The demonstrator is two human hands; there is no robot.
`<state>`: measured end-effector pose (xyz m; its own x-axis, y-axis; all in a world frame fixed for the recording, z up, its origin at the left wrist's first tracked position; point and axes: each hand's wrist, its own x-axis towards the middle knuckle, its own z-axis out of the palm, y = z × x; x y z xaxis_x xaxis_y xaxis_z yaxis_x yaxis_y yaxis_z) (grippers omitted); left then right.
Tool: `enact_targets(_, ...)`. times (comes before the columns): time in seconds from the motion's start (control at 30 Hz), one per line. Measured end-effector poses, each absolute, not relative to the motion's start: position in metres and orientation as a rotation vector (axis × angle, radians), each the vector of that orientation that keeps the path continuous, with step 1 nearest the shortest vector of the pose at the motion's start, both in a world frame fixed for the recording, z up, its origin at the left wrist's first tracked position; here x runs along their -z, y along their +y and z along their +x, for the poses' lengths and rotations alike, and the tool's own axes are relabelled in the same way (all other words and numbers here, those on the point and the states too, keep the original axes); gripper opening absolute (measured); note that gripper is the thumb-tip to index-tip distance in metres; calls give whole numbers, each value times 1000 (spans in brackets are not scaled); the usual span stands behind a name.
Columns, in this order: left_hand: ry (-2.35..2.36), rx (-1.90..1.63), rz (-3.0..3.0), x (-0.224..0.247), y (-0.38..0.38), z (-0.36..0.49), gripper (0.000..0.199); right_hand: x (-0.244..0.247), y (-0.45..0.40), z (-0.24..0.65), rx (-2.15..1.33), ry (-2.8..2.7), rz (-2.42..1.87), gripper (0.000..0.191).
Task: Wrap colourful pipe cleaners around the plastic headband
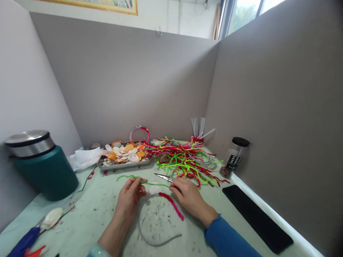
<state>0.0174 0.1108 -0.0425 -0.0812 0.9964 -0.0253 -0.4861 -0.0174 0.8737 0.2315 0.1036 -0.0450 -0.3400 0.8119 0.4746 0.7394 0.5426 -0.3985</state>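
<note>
At the left edge of the pale green table (pixel 99 208) stands a squat teal flask (pixel 51 172) with a steel lid; near the front left corner lies a blue-and-orange tool (pixel 26 243), perhaps a glue gun, though the view cuts it off. Toward the back edge come crumpled white paper (pixel 86 159), a metal tray (pixel 126 166) piled with flat shells, a pink-and-red hoop (pixel 149 135), a tangled heap of fuzzy stems (pixel 184 155) and pale sticks (pixel 201 126). A clear jar (pixel 235 156) with a dark lid and a flat black slab (pixel 257 219) line the right edge.

Over the table's middle, a thin, fuzzy green stem (pixel 156 184) runs roughly parallel to the back edge, its loose end pointing left. The left hand (pixel 128 198) pinches it partway along; the right hand (pixel 188 195) pinches its right end. Steel scissors (pixel 163 177) lie by the right hand, blades pointing left. Below, a smooth grey band (pixel 140 218) curves in a C, opening rightward, its upper arm wrapped in red and pink fuzz.
</note>
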Motion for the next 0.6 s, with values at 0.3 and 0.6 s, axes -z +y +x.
enact_targets(0.3,861,-1635,634,42,114,11,28,53,108,237,-217,-2130,-1366,18)
enact_targets(0.6,867,-1695,641,42,114,12,26,44,103,229,-424,-2025,-1405,22)
